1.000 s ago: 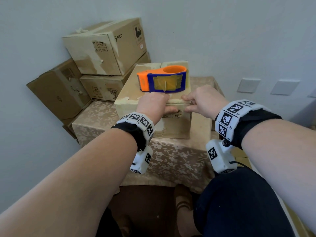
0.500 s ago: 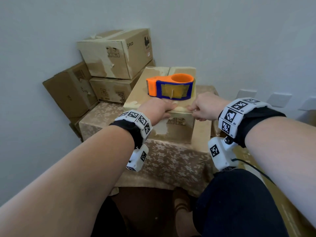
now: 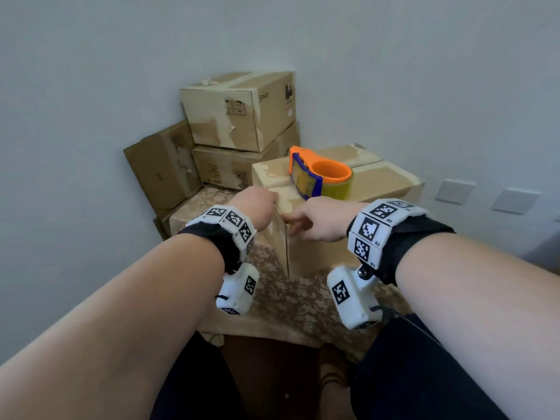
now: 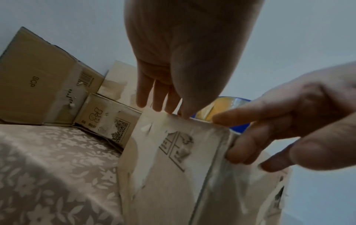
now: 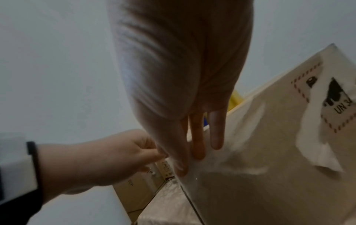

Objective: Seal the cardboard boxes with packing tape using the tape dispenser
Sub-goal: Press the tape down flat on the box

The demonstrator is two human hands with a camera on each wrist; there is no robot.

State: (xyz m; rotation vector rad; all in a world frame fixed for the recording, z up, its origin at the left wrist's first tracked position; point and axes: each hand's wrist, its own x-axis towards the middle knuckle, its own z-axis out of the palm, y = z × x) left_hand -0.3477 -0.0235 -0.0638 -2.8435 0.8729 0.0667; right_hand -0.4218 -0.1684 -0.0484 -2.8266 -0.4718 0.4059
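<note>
A worn cardboard box (image 3: 381,180) stands on the cloth-covered table (image 3: 288,301) with one upright corner turned towards me. On its lid rests the orange and blue tape dispenser (image 3: 318,177) with a clear roll. My left hand (image 3: 254,204) touches the near top corner, its straight fingers (image 4: 159,105) over the lid edge. My right hand (image 3: 315,221) lies on the box's right face beside that corner, with its fingers (image 5: 198,144) flat on the cardboard. Neither hand touches the dispenser.
Three more cardboard boxes (image 3: 242,116) are stacked against the wall behind and left of the table. Wall plates (image 3: 454,190) sit at the right. My legs are under the table's front edge.
The box has turned clockwise with the dispenser on it, so its printed front face now faces left. Both hands moved from the front top edge to the near corner.
</note>
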